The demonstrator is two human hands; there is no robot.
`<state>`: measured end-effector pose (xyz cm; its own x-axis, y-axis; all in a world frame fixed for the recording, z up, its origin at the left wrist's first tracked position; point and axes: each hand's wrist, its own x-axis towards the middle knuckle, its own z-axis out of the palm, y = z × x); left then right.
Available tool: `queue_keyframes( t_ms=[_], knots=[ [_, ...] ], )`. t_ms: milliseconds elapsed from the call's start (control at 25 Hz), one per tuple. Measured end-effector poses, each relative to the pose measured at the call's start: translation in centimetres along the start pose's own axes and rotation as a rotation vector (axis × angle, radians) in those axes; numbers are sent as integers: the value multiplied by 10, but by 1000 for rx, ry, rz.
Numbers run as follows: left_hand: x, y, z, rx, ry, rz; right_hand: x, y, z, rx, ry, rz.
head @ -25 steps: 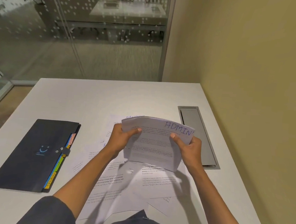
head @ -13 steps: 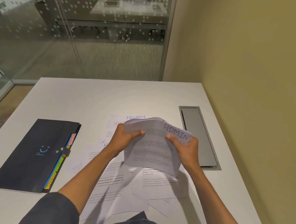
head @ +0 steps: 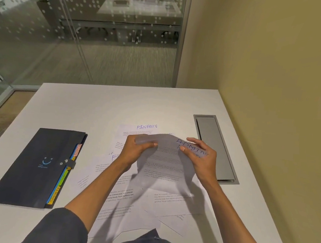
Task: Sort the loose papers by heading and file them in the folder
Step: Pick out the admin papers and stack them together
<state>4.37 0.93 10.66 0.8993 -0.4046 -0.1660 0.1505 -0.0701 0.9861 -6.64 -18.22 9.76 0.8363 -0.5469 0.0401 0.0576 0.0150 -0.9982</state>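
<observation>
Two hands, left hand and right hand, pinching a curled bundle of white ADMIN-headed sheets right of the closed dark tabbed folder, mid-sorting; next, probably squaring the bundle and opening that folder.

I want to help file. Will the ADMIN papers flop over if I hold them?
Probably floppy: the ADMIN papers already bend between the left hand and right hand. Likely light, being thin sheets. Loose sheets might slide apart.
</observation>
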Motion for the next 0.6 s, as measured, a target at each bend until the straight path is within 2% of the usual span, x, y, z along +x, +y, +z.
queue_keyframes(
  t_ms=[280,480,600],
  knots=[
    [1,8,-1,-9,-26,43,0,-9,1,-16,11,-44],
    [8,7,-7,55,-97,4,10,-30,-1,-11,7,-103],
    [9,5,-5,63,-54,22,15,-30,-3,14,-17,-62]
  ],
)
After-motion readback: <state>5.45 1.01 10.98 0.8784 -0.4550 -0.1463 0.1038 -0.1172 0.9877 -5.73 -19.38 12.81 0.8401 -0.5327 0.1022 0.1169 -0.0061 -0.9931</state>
